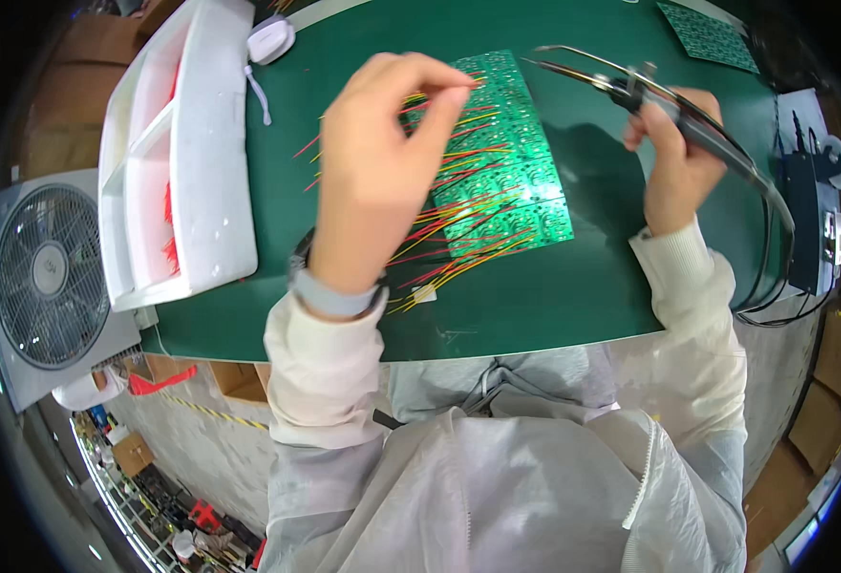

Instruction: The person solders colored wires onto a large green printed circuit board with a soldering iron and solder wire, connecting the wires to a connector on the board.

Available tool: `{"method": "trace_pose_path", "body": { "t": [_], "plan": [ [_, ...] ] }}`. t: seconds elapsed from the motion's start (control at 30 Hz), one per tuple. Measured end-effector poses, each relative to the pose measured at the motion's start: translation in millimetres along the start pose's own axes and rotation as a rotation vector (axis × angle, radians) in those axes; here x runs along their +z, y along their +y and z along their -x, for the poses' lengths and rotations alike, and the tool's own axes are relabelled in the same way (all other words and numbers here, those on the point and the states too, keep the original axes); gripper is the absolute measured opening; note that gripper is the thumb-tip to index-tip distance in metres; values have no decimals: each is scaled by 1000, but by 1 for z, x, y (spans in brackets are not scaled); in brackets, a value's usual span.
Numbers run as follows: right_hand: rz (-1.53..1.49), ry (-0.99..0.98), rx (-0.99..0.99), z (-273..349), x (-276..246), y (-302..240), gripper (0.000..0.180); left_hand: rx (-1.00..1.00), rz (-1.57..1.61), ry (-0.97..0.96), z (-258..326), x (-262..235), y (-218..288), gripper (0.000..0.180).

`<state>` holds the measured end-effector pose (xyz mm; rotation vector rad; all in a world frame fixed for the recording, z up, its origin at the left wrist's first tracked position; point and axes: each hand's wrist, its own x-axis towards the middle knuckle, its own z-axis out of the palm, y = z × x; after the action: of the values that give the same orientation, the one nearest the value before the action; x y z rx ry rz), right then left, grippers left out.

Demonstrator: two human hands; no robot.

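Observation:
A green circuit board panel [544, 181] lies on the table, with red and yellow wires [468, 212] running from it in several rows toward the left. My left hand [372, 158] is over the board's upper left part, thumb and forefinger pinched on what looks like a wire end at its far edge; the palm hides part of the wires. In my right hand [678, 162] is a soldering iron [740, 160] with a thin curved guide tube beside its tip. The tip points left, raised off the board's far right corner, apart from it.
On the left stands a white foam tray [234, 210] with red pieces in its compartments, a small white device [271, 38] beyond it. Another green board [709, 38] lies far right. The iron's cable leads to a dark box [802, 220]. A fan [50, 272] stands beyond the tray.

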<state>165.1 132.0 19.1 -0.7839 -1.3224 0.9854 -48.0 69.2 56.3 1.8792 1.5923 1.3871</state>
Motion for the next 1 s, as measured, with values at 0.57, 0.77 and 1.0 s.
{"method": "trace_pose_path", "body": {
  "t": [0.57,0.77,1.0],
  "plan": [
    [106,-19,-141,-8,-2,19,20,92,-193,8,-11,47,-46,6],
    [130,-73,-157,-5,-4,20,21,-13,-227,1,-8,53,-45,5],
    [124,-132,-201,-6,-5,23,24,-46,-154,-9,-9,50,-46,7]
  ]
}}
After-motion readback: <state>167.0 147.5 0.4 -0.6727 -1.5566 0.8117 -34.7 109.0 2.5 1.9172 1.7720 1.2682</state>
